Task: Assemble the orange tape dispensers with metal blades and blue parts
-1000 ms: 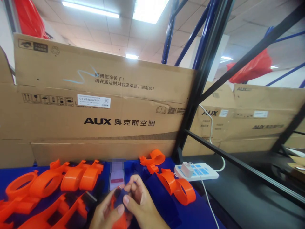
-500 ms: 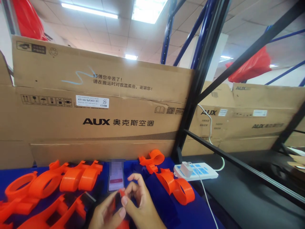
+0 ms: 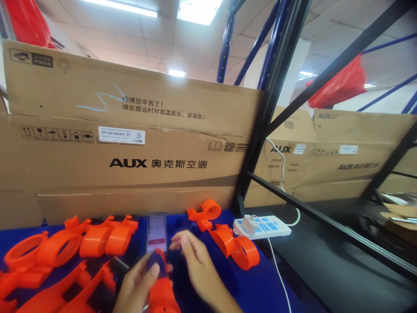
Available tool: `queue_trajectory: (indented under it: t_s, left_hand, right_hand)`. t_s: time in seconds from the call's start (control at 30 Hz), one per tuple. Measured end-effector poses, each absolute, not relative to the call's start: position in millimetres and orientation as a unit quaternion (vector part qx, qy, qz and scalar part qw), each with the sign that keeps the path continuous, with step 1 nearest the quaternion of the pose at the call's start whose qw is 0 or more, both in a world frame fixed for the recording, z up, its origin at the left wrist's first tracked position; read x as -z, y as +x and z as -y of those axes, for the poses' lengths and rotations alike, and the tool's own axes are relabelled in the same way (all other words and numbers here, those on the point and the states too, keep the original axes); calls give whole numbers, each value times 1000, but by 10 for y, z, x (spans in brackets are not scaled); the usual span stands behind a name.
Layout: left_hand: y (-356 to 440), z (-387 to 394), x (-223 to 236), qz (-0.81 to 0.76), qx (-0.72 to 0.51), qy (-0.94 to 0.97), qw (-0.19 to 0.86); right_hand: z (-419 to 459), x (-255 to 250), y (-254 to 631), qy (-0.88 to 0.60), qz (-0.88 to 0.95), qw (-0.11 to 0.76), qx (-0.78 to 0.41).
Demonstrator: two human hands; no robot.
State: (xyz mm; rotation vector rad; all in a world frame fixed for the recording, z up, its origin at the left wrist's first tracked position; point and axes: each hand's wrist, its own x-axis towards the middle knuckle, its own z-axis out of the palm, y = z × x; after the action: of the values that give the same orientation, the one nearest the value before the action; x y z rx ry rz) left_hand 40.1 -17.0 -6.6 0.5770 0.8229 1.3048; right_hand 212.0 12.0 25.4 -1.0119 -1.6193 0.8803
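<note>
My left hand (image 3: 138, 278) is closed around an orange plastic tape dispenser (image 3: 161, 293) at the bottom centre. The thumb presses on a dark blue patch near its upper end, and an orange tip rises above the fingers. To the right, my right hand (image 3: 195, 263) is apart from the dispenser, fingers loosely bent and nothing visible in them. A phone (image 3: 157, 241) with a lit screen lies just beyond both hands. More orange dispensers (image 3: 93, 241) with black parts are spread over the blue table at the left. Other orange pieces (image 3: 246, 252) lie to the right of my right hand.
A white power strip (image 3: 276, 228) with a plugged-in charger and cables sits at the right. Behind the blue table (image 3: 276, 278) stands a large cardboard panel (image 3: 176, 182). A black rack post (image 3: 260, 143) rises beside it, with a bar (image 3: 312, 219) slanting down rightward.
My right hand has let go of the dispenser and moved right. The dispenser in my left hand now shows more of its orange body and a dark blue patch. The view has shifted slightly.
</note>
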Motion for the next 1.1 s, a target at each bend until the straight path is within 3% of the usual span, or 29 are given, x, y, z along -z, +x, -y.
queue_trajectory:
  t_s: [0.1,0.23,0.37,0.53,0.73,0.9,0.97,1.1]
  left_hand:
    - [369,110,126,-388,-576,201,691]
    - [349,84,75,-373,-563,146,723]
    - [334,163,-28,-388,-527,127,746]
    - [332,240,-91,-368,-535,141,747]
    - [319,267,-101,-313,-518,171,777]
    - [301,286,-93,-307,-518,186,776]
    - [302,302,-75,-293,-511,187,786]
    - [341,350,-18,-265,-533,191,781]
  right_hand:
    - [-255,-368,2389,-546,701,444,-117]
    - [-372,-374,2637,-682,666,271,130]
    - [-419,-297,2699,-717,651,177,176]
    - [-445,-281,2708,-713,660,163,172]
    - [-401,-402,2697,-694,664,241,138]
    - [-354,-460,2657,-578,655,487,-13]
    - [-326,-439,2587,-534,641,548,-59]
    - [-249,-344,2361,-480,672,550,-121]
